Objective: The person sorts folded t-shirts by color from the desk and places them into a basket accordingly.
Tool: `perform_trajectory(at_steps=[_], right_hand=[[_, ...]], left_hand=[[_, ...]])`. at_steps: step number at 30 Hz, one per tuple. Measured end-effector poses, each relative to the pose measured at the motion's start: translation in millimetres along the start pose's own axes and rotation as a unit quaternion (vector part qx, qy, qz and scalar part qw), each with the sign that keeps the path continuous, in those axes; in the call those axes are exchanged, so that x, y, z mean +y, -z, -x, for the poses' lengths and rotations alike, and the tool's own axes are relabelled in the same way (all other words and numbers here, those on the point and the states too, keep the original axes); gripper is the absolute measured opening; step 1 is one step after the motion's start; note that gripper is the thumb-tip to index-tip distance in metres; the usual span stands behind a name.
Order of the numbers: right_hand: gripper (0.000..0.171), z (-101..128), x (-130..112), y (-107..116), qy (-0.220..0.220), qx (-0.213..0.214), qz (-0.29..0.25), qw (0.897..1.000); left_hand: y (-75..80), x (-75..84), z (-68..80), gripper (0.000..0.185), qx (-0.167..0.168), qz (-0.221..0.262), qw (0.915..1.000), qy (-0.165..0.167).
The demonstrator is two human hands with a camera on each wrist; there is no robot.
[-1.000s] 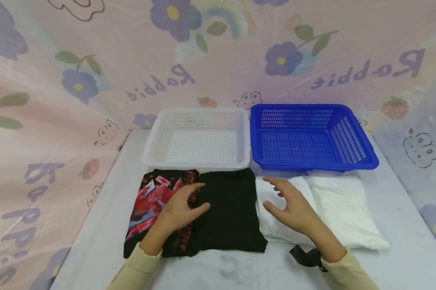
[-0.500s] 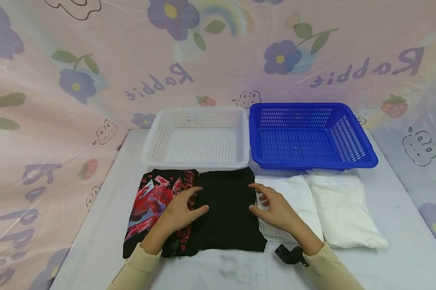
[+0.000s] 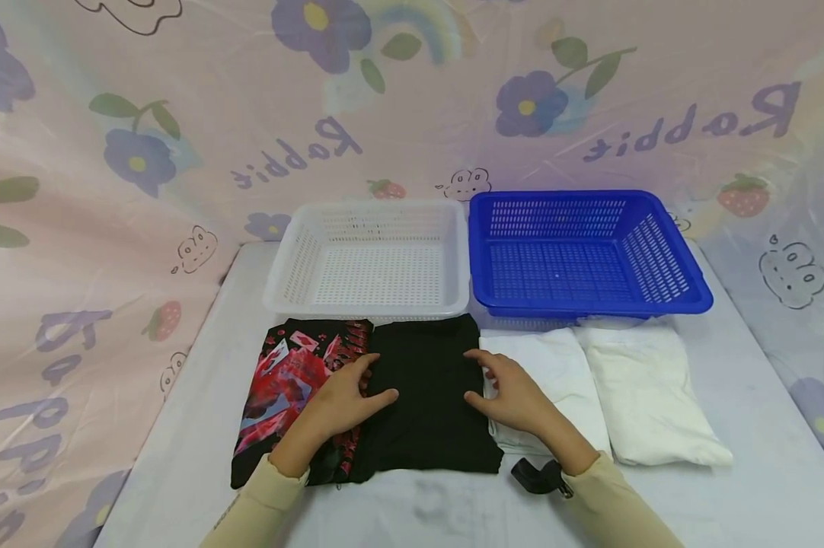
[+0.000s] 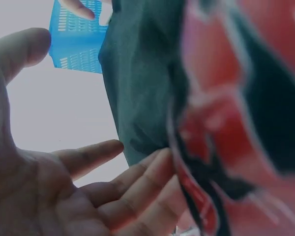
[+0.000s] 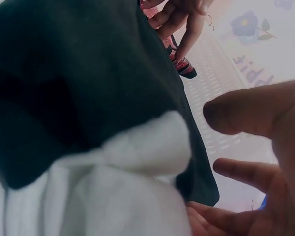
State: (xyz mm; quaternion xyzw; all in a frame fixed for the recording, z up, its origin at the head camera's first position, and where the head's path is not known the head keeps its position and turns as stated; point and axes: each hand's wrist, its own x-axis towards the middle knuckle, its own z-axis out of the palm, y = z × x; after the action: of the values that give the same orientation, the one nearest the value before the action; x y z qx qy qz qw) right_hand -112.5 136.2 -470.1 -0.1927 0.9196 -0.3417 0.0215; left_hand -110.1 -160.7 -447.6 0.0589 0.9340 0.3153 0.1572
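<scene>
head: folded black garment (image 3: 429, 403) lies between printed shirt (image 3: 295, 388) and white cloth (image 3: 556, 380); left hand (image 3: 346, 399), right hand (image 3: 515, 392) flat, gripping nothing | left wrist: fingers (image 4: 137, 182) relaxed | right wrist: slide fingertips (image 5: 236, 172) under both edges evenly before lifting

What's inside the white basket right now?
The white basket shows only its perforated floor and walls; nothing lies in it. Its front rim hides a strip of the floor just behind it, above the black shirt.
</scene>
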Motion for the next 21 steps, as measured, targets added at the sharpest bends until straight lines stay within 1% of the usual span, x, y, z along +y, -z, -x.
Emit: perform_trajectory(at_steps=[6,9,15,17,21], right_hand=[[0.061,1,-1,-4,-0.016,-0.010,0.025,1.000],[0.062,0,-1,-7,-0.018,-0.008,0.029,0.999],[0.063,0,0,-13,-0.012,0.003,0.013,1.000],[0.064,0,0,-14,-0.011,0.005,0.006,1.000],[0.066,-1,0,-16,-0.009,0.008,-0.011,1.000]], left_hand=[[-3.0,7.6,1.0,0.087,-0.009,-0.019,0.9998,0.004],[-6.7,9.7,0.5,0.089,-0.006,-0.031,0.9995,0.006],[-10.6,10.0,-1.8,0.085,0.012,-0.035,0.9993,-0.001],[-11.0,9.8,-2.4,0.084,0.010,-0.034,0.9994,0.000],[-12.3,11.6,-3.0,0.084,-0.003,-0.019,0.9998,-0.001]])
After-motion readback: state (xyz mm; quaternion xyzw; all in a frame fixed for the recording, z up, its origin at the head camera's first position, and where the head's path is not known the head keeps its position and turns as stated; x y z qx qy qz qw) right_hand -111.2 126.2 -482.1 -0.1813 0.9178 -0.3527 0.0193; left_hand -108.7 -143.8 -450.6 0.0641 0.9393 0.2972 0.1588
